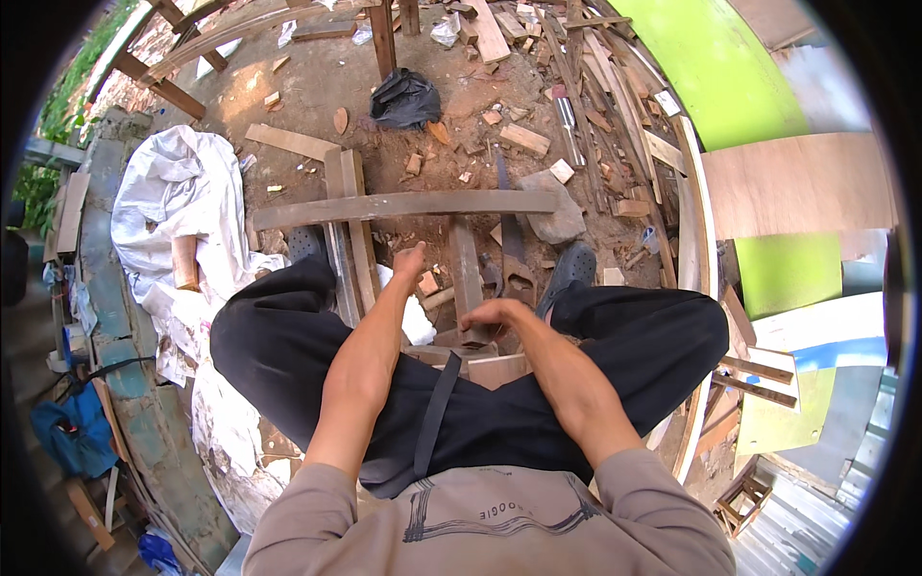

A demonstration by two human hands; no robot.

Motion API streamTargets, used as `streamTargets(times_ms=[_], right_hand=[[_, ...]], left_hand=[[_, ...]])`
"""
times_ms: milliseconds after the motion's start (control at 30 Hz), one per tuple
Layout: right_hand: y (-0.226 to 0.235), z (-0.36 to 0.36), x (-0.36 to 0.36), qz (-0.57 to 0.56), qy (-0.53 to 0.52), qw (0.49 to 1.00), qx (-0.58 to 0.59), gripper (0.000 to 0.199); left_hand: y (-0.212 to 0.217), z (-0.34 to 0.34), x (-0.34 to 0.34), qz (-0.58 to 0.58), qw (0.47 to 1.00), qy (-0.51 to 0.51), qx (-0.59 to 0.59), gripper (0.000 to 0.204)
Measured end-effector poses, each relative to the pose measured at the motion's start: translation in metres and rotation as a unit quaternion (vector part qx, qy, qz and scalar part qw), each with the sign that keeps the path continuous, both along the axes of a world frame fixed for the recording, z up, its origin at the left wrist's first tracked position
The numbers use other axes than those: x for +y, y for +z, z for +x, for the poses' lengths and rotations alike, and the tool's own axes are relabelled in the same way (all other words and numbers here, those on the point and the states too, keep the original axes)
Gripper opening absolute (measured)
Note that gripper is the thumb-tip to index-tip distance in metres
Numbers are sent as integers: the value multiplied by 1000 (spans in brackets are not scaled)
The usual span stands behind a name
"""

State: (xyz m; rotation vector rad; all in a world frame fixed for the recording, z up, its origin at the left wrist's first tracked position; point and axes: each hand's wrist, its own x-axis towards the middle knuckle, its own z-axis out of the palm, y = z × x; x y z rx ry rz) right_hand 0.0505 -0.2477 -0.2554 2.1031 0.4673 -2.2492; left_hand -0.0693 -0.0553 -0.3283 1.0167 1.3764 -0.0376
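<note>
My right hand (493,314) curls over the near end of a short wooden beam (466,269) that runs away from me between my knees. My left hand (409,259) reaches forward beside a pair of narrow planks (353,226), close to a small wood offcut (428,283); its fingers are hidden, so I cannot see whether it holds anything. A long weathered plank (403,204) lies crosswise over the beam and the narrow planks. A hand saw (510,245) lies just right of the beam, next to a grey stone (554,217).
Wood scraps and offcuts litter the dirt ground ahead. A black bag (404,97) lies further off. A white tarp (173,197) covers the left. On the right stand a green board (720,72), a plywood sheet (797,182) and curved timber strips (693,206).
</note>
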Motion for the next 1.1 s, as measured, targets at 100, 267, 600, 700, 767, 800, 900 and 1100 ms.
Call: streamTargets(times_ms=[100, 267, 600, 700, 767, 800, 900, 1100], right_hand=[[72, 21, 10, -24, 117, 993, -15, 59], [157, 80, 4, 67, 52, 995, -60, 43], [272, 169, -41, 72, -77, 994, 24, 42], [274, 190, -56, 107, -157, 980, 50, 48], [273, 193, -56, 136, -180, 972, 58, 50], [261, 199, -60, 152, -176, 971, 56, 58], [255, 190, -37, 170, -240, 955, 36, 69], [264, 173, -15, 225, -221, 949, 28, 104]], left_hand=[[24, -7, -4, -76, 996, 34, -24, 63], [30, -12, -3, -120, 991, 40, -37, 72], [83, 24, 9, -118, 943, -284, -123, 77], [119, 44, 12, -40, 934, -314, -165, 74], [131, 46, 21, 12, 943, -301, -146, 73], [137, 48, 24, 22, 946, -296, -128, 73], [124, 42, 61, 187, 923, -335, -19, 82], [110, 24, 57, 287, 911, -294, 42, 85]])
